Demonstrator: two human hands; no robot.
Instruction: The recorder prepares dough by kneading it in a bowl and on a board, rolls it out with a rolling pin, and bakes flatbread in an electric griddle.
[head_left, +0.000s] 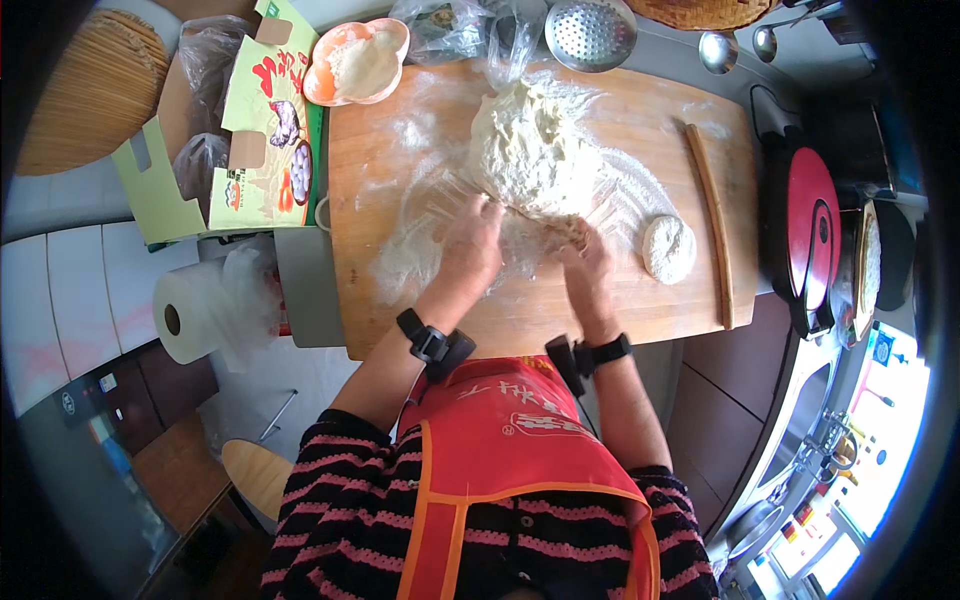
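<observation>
A large, sticky mass of pale dough (532, 146) spreads over the far middle of a floured wooden board (480, 319). At its near left edge is my left hand (474, 238), fingers curled in against the dough. My right hand (589, 259) is bent inward at the near right edge, with bits of dough on its fingers. A thin dark line runs between the two hands along the dough's edge; whether it is a tool or a fold, I cannot tell. To the right sits a smaller round dough piece (670, 250), and beyond it lies a wooden rolling pin (711, 225).
A pink bowl of flour (358, 61) stands at the board's far left corner, beside an opened cardboard box (262, 142). A metal skimmer (591, 34) lies behind the board. On the right is a red-lidded electric pan (811, 232); a paper roll (191, 311) is at left.
</observation>
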